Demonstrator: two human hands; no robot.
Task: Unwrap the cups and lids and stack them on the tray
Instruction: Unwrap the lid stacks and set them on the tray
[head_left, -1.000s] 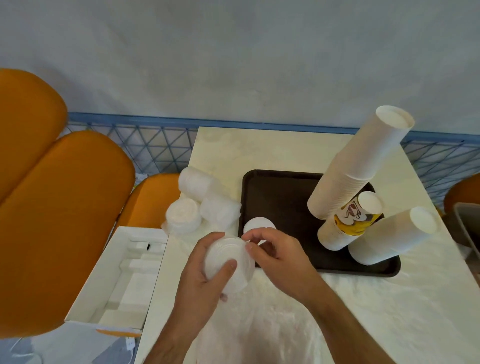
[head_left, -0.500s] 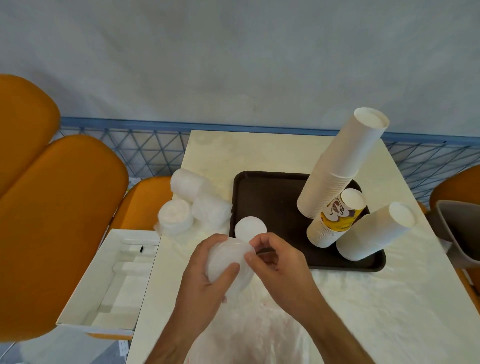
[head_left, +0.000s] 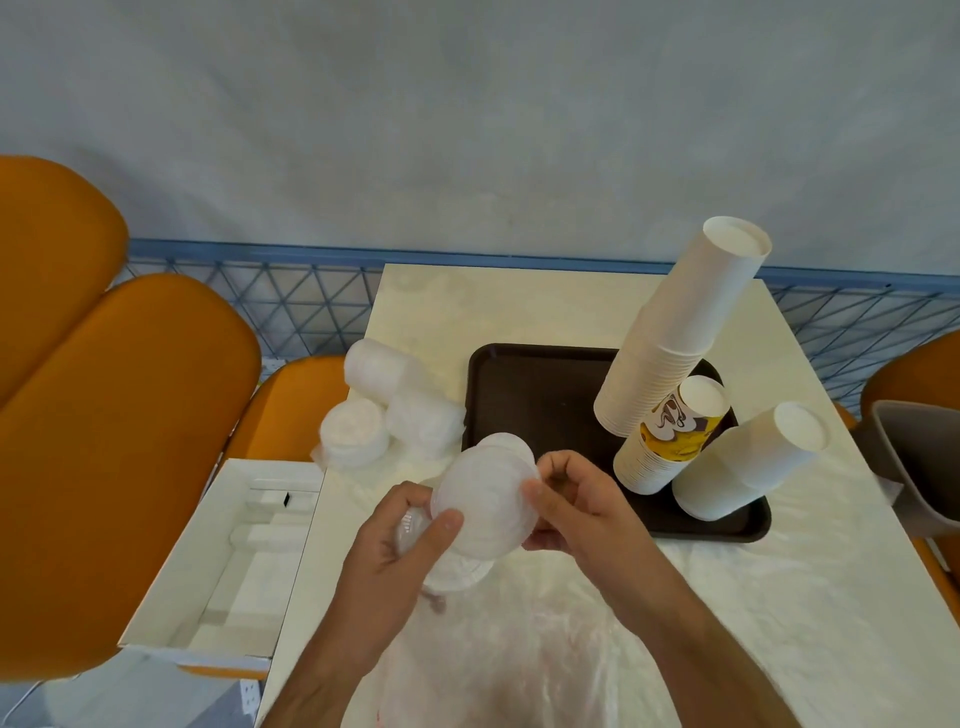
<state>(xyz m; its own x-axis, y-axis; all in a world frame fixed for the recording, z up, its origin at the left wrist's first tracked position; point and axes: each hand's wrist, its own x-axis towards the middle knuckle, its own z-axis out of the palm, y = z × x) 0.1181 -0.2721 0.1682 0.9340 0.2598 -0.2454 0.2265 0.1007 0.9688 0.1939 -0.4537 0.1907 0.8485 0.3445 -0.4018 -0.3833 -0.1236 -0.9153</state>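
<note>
Both hands hold a wrapped stack of translucent white lids (head_left: 483, 506) above the table's near edge. My left hand (head_left: 395, 566) grips the stack from below with its thumb across the top lid. My right hand (head_left: 576, 506) pinches the stack's right rim. Behind it lies the dark brown tray (head_left: 535, 395), with another small pile of lids (head_left: 506, 441) at its near left corner, mostly hidden by the held stack. On the tray's right side stand a tall stack of white cups (head_left: 680, 332), a printed cup stack (head_left: 670, 436) and a shorter white stack (head_left: 748, 462).
More wrapped lid stacks (head_left: 384, 410) lie on the table left of the tray. Crumpled clear plastic wrap (head_left: 519, 649) covers the near tabletop. A white cardboard box (head_left: 228, 561) sits at the left on orange seats (head_left: 114, 441). A grey bin (head_left: 919, 467) stands at the right.
The held lid stack has tipped up so its top faces me, and my right hand's fingers have shifted to its right rim. The view has moved slightly.
</note>
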